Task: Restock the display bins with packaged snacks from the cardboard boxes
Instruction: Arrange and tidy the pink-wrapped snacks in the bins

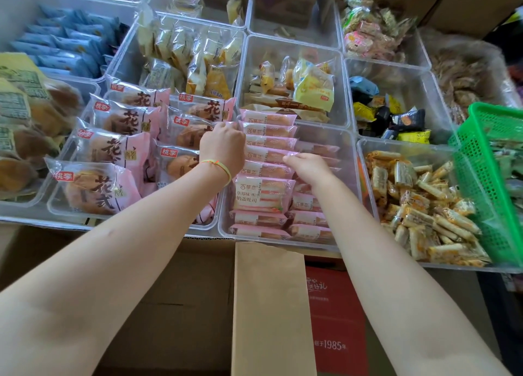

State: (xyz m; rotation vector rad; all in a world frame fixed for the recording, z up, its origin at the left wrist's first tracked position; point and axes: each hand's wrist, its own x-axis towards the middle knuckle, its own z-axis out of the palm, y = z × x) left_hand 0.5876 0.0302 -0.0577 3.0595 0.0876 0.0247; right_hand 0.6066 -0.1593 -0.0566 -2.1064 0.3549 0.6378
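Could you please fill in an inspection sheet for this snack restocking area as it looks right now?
Surface: clear plastic display bins side by side; the centre bin is partly filled.
Job's things: pink toast packets stand in a row along the centre bin's left side, with more lying to their right; a cardboard box is open below the bins.
Clutter: a green basket sits over the right-hand bins; a red box lies beside the cardboard flap.
Grippers: left hand grips the far end of the packet row; right hand pinches a packet in the row.
Cables: nothing seen.
Surroundings: pink bread packs on the left, wafer rolls on the right, cartons behind.
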